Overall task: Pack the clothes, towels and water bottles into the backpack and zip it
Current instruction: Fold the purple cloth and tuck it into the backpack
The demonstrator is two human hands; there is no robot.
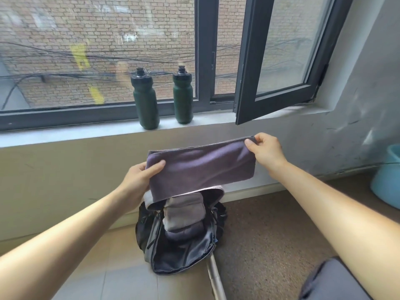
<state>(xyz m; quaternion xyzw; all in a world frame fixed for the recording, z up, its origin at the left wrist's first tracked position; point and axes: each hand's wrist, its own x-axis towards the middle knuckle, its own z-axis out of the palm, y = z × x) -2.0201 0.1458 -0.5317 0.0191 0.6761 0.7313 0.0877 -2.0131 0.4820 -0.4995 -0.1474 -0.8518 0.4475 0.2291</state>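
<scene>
Purple towel (201, 167) over open backpack (184, 252), ends in pinch of left hand (140, 178) and right hand (268, 152)

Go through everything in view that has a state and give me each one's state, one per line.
backpack: unzipped, folded clothes inside
towel: folded, held above the backpack
left grip: holds the towel's left end
right grip: pinches the towel's upper right corner
left bottle: upright on the sill, capped
right bottle: upright on the sill, capped
window sash: swung open
</scene>
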